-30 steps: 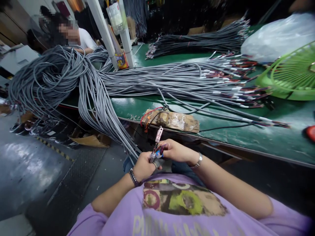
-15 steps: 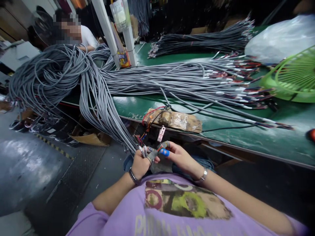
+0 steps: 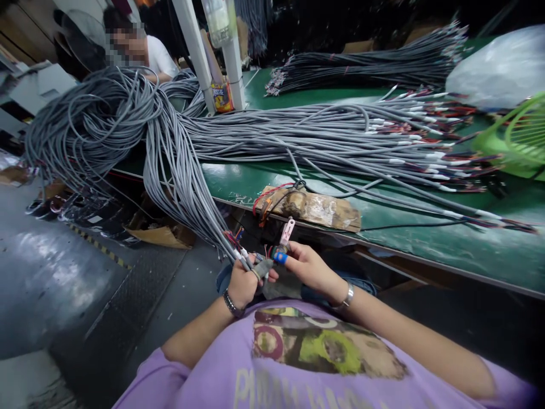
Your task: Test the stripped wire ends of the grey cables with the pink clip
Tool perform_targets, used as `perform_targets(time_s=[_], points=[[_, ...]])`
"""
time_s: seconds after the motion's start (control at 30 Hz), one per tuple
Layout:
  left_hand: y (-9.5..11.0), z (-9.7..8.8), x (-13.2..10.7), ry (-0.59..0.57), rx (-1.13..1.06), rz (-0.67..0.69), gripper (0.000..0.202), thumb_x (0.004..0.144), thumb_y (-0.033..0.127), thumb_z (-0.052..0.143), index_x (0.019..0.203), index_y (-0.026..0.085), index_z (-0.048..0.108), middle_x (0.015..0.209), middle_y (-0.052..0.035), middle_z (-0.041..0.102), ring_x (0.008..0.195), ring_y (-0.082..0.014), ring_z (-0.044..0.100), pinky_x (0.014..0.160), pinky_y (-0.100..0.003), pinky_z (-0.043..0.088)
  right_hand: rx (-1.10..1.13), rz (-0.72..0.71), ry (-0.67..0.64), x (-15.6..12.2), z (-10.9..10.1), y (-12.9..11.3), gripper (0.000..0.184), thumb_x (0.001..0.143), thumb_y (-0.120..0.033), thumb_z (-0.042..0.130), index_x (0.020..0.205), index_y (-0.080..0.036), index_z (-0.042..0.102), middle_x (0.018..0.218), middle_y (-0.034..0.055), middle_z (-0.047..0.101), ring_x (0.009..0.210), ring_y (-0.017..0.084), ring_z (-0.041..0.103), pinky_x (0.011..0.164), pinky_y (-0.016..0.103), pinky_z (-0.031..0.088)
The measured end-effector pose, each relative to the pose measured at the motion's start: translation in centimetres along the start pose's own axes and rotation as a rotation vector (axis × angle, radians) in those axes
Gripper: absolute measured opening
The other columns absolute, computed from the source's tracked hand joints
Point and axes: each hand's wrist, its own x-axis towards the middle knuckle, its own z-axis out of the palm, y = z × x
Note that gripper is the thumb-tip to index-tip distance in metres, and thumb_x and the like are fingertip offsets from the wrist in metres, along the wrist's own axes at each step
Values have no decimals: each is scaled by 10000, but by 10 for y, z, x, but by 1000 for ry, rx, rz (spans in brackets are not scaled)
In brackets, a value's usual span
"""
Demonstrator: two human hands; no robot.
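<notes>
My left hand [image 3: 247, 282] is closed round the ends of several grey cables [image 3: 193, 184], with white-wrapped tips and thin coloured wires [image 3: 234, 238] fanning out above it. Grey tape covers its thumb. Beside it, my right hand [image 3: 309, 267] pinches thin wires [image 3: 271, 251] between thumb and forefinger; blue tape with light spots wraps one digit and grey tape another. The two hands are close together in front of my lap, below the bench edge. Just above my right hand hangs a small pink-white tag-like piece [image 3: 288, 232] at a wooden board [image 3: 332, 213].
A thick bundle of grey cables [image 3: 272, 133] runs along the green bench [image 3: 409, 250], its wire ends to the right. Black cables [image 3: 361, 71] lie behind. A green fan [image 3: 522, 139] and white plastic bag [image 3: 498, 68] are at right. A person [image 3: 159, 59] sits at far left.
The camera view has shifted slightly, so the bench appears further right. My right hand has moved a little up relative to my left, its fingertips still on thin wires.
</notes>
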Motion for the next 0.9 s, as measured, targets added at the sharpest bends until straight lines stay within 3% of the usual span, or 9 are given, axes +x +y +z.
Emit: perform_targets(time_s=[0.13,0.27,0.5,0.7,0.9], points=[[0,3,1,72,-69,11,434,697,538,719,593,129,620,552,-80,687,450,-129,602,399,-199,348,-16,73,97,0,-3,12,334,717,-502,670,737,-184,572,556,-40,499,483,89,367,465,239,303],[-1,4,1,72,-83,8,418,693,520,728,593,131,611,540,-71,682,430,-121,594,383,-191,332,40,90,109,0,-2,8,345,697,-504,688,713,-186,555,548,-41,493,484,89,379,472,240,323],[8,4,-3,-36,22,-22,371,675,502,742,666,141,655,556,-58,695,455,-147,622,414,-215,406,111,35,-94,2,6,-2,357,744,-517,688,780,-204,521,540,-34,570,529,144,551,576,294,447],[6,4,-3,-32,77,-3,379,699,510,725,646,138,669,565,-67,700,473,-150,630,418,-215,409,133,22,-143,2,5,-3,355,772,-514,667,714,-203,505,537,-23,596,536,141,565,589,294,457],[2,3,-1,-28,81,19,348,753,465,693,650,133,685,567,-69,698,467,-134,617,419,-201,391,178,51,-108,-1,5,-5,366,764,-518,667,711,-190,513,533,-19,602,527,132,573,561,272,433]])
